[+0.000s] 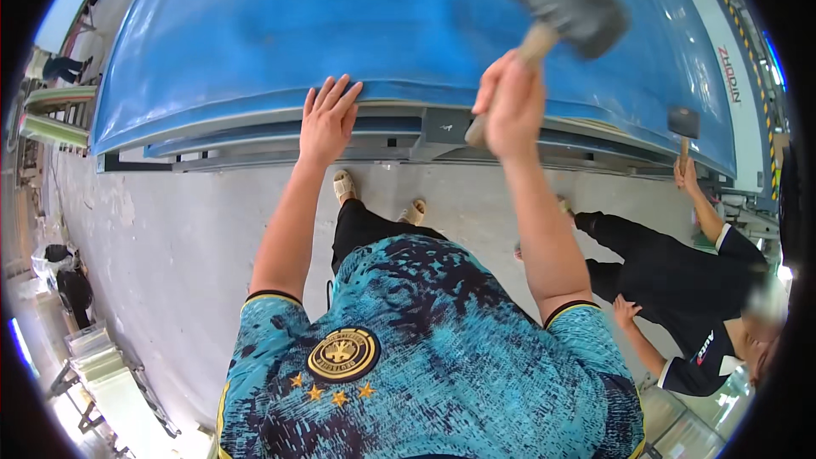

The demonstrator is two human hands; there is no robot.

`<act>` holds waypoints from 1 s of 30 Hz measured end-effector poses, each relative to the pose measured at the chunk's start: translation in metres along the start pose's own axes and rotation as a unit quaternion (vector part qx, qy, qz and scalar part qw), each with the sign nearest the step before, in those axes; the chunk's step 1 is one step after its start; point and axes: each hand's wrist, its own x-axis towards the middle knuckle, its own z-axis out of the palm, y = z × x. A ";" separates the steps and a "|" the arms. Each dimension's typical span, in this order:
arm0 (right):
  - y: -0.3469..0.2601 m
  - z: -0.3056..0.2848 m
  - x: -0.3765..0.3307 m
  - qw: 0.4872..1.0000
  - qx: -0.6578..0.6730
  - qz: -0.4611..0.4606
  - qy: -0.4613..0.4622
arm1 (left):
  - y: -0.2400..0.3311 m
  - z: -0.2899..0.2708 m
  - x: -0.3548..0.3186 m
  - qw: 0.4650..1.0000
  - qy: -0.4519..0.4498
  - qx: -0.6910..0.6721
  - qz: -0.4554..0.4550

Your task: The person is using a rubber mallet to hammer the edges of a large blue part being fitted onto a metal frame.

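Note:
My right hand (514,106) is closed round the wooden handle of a mallet with a black head (578,13), raised above a blue sheet (357,21) and a little blurred by motion. Flat on the near edge of that sheet rests my left hand (329,119), its fingers stretched out and holding nothing. The sheet is glossy and covers a wide table whose grey metal frame (438,132) shows below its edge. What lies beneath the sheet is hidden.
At the right a co-worker in black (680,280) grips a second black mallet (683,123) at the sheet's edge. Beyond stands a white machine panel (727,59) with a striped yellow-and-black border. Stacked panels (110,382) stand at the lower left on the grey floor (170,238).

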 end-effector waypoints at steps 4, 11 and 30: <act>0.094 -0.010 -0.066 0.869 -0.429 0.128 -0.210 | -0.001 -0.001 -0.002 1.000 -0.005 -0.002 0.007; -0.028 0.043 0.009 0.993 -0.087 0.075 -0.029 | -0.015 -0.007 -0.006 0.998 -0.050 0.013 0.020; -0.007 0.212 -0.046 0.924 -0.312 0.210 0.070 | -0.156 -0.055 -0.025 0.976 -0.148 0.019 0.158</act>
